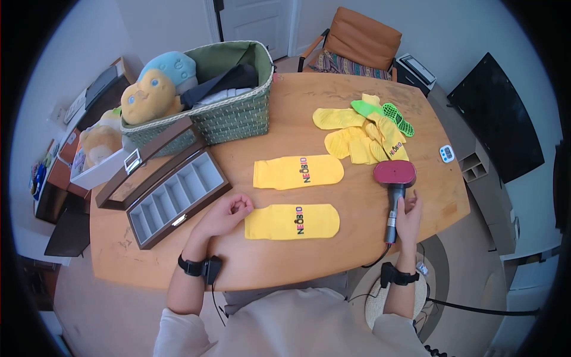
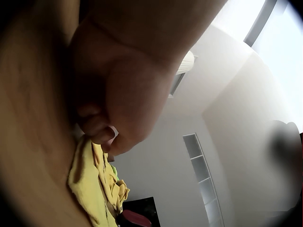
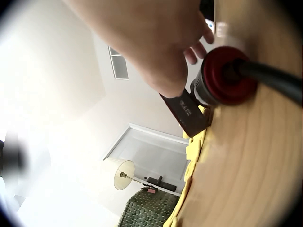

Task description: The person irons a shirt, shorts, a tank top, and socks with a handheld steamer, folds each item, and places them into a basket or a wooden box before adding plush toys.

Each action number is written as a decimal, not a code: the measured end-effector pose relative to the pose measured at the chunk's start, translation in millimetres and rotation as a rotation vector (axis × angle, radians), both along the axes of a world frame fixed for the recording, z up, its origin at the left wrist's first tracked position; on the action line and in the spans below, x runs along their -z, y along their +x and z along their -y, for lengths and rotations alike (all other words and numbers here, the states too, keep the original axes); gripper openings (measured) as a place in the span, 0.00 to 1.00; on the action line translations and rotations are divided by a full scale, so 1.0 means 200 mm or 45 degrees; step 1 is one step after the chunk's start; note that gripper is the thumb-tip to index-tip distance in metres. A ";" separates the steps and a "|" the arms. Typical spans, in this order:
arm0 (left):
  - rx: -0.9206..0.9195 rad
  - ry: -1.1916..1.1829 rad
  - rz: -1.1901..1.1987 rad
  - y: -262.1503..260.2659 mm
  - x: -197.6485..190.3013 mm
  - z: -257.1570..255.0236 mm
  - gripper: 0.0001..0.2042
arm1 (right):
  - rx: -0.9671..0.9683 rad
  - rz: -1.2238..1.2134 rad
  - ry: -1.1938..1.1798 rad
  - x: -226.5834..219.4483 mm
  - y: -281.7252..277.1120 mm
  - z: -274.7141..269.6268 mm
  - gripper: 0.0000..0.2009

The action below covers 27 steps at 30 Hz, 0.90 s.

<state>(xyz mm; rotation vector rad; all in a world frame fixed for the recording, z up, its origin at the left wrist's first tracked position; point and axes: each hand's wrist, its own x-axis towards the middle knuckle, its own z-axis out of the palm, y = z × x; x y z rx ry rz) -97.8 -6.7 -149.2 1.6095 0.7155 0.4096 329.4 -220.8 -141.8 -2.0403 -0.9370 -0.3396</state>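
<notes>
Two yellow socks with NEOBIO lettering lie flat on the table: an upper sock (image 1: 297,172) and a lower sock (image 1: 285,223). My left hand (image 1: 226,214) rests at the cuff end of the lower sock, fingers curled in and fingertips right at its edge. Whether they pinch the cuff I cannot tell. In the left wrist view the yellow sock (image 2: 87,184) reaches up to those fingers. My right hand (image 1: 409,215) is beside a handheld steamer (image 1: 394,196), thumb against its grey handle and the other fingers extended. The steamer has a dark red head and a black cord.
Yellow and green socks (image 1: 363,134) lie heaped behind the steamer. An open compartment box (image 1: 178,199) stands at left, near a green woven basket (image 1: 238,116) holding plush toys and cloth. A small white timer (image 1: 446,153) sits near the right table edge.
</notes>
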 end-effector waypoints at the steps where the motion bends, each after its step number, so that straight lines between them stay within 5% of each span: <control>1: 0.011 0.015 0.016 0.02 0.02 -0.04 0.04 | 0.152 0.331 0.103 -0.03 -0.06 -0.02 0.15; 2: 0.017 0.018 0.031 0.02 0.05 -0.04 0.05 | 0.143 0.332 0.087 -0.03 -0.14 -0.02 0.15; 4: 0.031 0.016 -0.007 0.03 0.03 -0.04 0.05 | -0.162 -0.204 0.247 -0.02 -0.30 -0.05 0.14; 6: 0.053 0.034 0.000 0.03 0.06 -0.06 0.05 | -0.559 -0.254 -0.170 -0.03 -0.43 -0.06 0.12; 8: 0.054 0.050 -0.068 0.04 0.05 -0.07 0.04 | -0.808 -0.293 -0.192 -0.07 -0.57 -0.14 0.10; 10: 0.068 0.020 -0.061 0.03 0.07 -0.08 0.05 | -0.882 -0.540 -0.541 -0.19 -0.64 -0.21 0.11; 15: 0.035 -0.105 -0.212 0.08 -0.07 -0.06 0.03 | -1.217 -0.354 -0.646 -0.26 -0.56 -0.54 0.14; 22: -0.096 -0.143 -0.223 0.08 -0.05 -0.04 0.06 | -1.334 -0.547 -0.844 -0.06 -0.52 -0.76 0.12; 27: -0.105 0.075 -0.494 0.10 -0.13 0.01 0.06 | -1.179 -0.537 -0.971 -0.13 -0.48 -0.74 0.12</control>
